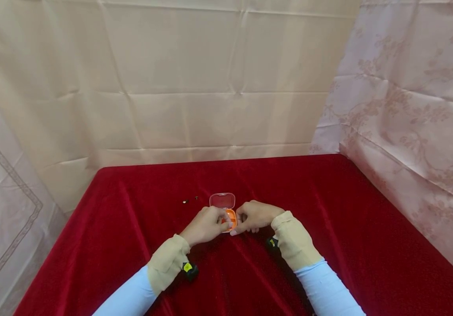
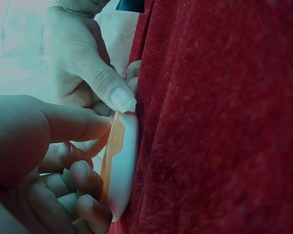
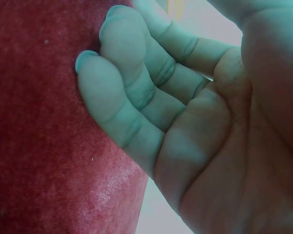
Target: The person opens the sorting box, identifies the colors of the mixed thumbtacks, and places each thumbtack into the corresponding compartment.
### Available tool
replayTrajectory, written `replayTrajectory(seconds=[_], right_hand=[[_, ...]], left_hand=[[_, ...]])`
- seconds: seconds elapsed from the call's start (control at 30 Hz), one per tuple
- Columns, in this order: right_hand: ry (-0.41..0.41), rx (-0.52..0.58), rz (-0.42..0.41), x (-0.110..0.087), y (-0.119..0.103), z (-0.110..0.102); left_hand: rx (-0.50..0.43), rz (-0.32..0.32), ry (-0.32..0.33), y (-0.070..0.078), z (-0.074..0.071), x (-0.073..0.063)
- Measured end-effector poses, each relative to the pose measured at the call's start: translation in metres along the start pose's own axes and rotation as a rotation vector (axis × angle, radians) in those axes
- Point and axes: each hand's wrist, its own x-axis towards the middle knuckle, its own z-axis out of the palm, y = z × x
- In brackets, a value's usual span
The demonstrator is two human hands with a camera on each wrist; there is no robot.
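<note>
A small pill case (image 1: 233, 214) with an orange inside and a white outer shell lies on the red cloth, its clear lid (image 1: 222, 200) raised at the far side. My left hand (image 1: 206, 224) reaches over its left part, thumb and fingers curled at the orange inside. In the left wrist view the left thumb meets the orange rim (image 2: 116, 139), while other fingertips lie along the white shell (image 2: 127, 170). From the right, my right hand (image 1: 256, 215) grips the case's near right edge with thumb and finger. The right wrist view shows its other fingers (image 3: 107, 87) curled near the cloth.
Two tiny pieces, one shiny (image 1: 185, 202) and one dark (image 1: 196, 198), lie on the cloth left of the raised lid. The red-covered table (image 1: 309, 188) is bordered by a beige curtain (image 1: 210, 87) behind and a floral one (image 1: 416, 109) at right.
</note>
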Motion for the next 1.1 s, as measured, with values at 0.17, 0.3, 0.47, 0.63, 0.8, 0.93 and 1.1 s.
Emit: replayTrajectory(seconds=[0.17,0.3,0.47,0.63,0.8,0.93,1.1], right_hand=[[-0.003,-0.003,-0.001,-0.001,-0.001,0.0],[0.005,0.001,0.005,-0.002,-0.002,0.0],[0.008,0.006,0.008,-0.003,-0.002,0.001],[0.014,0.008,0.001,-0.003,-0.001,0.001],[0.017,0.004,0.0,-0.004,-0.002,0.0],[0.016,-0.004,-0.005,-0.003,-0.001,-0.001],[0.005,0.0,0.0,-0.002,0.0,0.0]], left_hand=[[-0.046,-0.019,0.016,-0.006,-0.02,0.001],[-0.104,-0.103,0.122,-0.028,-0.055,0.0],[-0.112,-0.261,0.213,-0.069,-0.088,-0.008],[-0.084,-0.348,0.197,-0.093,-0.098,-0.011],[-0.053,-0.331,0.196,-0.098,-0.096,-0.009],[-0.016,-0.325,0.201,-0.098,-0.092,-0.007],[0.02,-0.331,0.202,-0.098,-0.086,-0.007]])
